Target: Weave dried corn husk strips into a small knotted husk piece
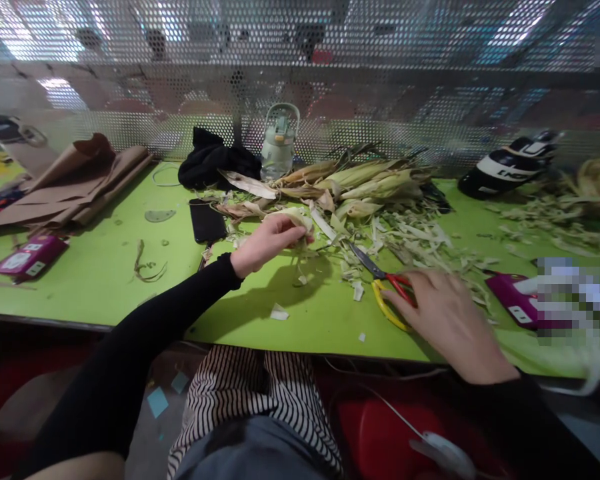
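Observation:
Over the middle of the green table, my left hand (270, 243) is closed, thumb against fingers, on a pale piece of corn husk (296, 215). To the right my right hand (447, 320) has its thumb and fingers around the yellow and red handles of the scissors (375, 268). Their dark blades point away to the left, close to the table. Beyond my hands lies a heap of corn husks (360, 183), partly green and partly dried. Small husk scraps (415, 240) are strewn between the heap and the scissors.
Behind the table rises a perforated metal screen (330, 93). Along it are a black cloth (220, 163), a pale green bottle (279, 143) and a tipped black bottle (510, 163). A phone (207, 220), brown paper (80, 180) and purple boxes (33, 257) lie to the sides.

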